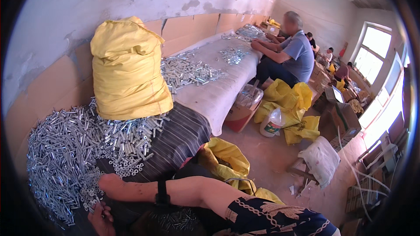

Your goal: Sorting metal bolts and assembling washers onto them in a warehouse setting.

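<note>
the right hand [110, 182] reaches across the body with a black wristband [162, 197] on its forearm, and lies on a heap of small silver nuts [89, 183] at the near edge of the tabletop [183, 135]. its fingers point away from the camera into the heap and are mostly hidden, so i cannot tell whether they are apart or closed on anything. the left hand [101, 219] sits just below it, near the lower edge of the view, fingers curled together around what looks like one small metal piece, though that is too small and blurred to be sure.

beyond the fingers and to their left spreads a big pile of silver metal sleeves [61, 148], covering most of that end of the tabletop, which wears a dark striped cloth here. further beyond the fingers stands a full yellow sack [127, 70], upright on the pile.

as a judgement, the work is far from done: the loose sleeves and nuts are still a large heap, and no finished batch shows near the hands.

far off to the right of the fingers, a seated person in a blue shirt [294, 52] works at more metal parts [192, 70] on the pale-covered stretch of the same long tabletop.
</note>
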A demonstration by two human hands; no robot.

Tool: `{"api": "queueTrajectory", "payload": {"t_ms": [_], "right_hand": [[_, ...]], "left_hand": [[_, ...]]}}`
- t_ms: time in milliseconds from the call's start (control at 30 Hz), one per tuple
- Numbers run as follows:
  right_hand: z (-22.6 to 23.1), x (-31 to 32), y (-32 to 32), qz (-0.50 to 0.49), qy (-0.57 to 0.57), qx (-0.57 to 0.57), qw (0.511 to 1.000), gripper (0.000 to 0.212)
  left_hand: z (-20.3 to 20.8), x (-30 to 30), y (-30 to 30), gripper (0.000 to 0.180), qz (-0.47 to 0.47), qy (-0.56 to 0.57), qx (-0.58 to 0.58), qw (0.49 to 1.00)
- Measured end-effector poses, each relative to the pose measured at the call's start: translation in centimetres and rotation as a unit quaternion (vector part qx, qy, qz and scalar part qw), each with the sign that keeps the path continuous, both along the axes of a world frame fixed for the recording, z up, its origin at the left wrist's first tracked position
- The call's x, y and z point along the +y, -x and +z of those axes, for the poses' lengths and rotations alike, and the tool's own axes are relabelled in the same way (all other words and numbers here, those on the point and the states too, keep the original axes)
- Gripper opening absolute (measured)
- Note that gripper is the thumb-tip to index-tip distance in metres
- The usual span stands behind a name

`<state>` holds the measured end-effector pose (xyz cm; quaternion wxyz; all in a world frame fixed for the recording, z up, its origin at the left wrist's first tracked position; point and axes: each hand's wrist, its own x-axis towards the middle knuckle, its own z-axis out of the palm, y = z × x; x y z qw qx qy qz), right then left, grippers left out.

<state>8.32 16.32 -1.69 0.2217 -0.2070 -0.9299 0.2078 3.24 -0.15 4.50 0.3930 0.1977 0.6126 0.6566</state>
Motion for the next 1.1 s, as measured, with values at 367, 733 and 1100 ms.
{"api": "queueTrajectory", "payload": {"t_ms": [367, 733, 1100], "right_hand": [[3.0, 0.0, -0.7, 0.091, 0.311, 0.086, 0.942, 0.011], [4.0, 0.3, -1.7, 0.086, 0.510, 0.084, 0.852, 0.013], [3.0, -1.2, -1.6, 0.117, 0.252, 0.144, 0.950, 0.008]], "left_hand": [[-1.9, -0.3, 0.7, 0.013, 0.091, 0.006, -0.056, 0.994], [-1.9, 0.7, 0.7, 0.018, 0.053, -0.030, -0.105, 0.993], [-2.2, 0.5, 0.7, 0.018, 0.056, -0.018, -0.129, 0.990]]}}
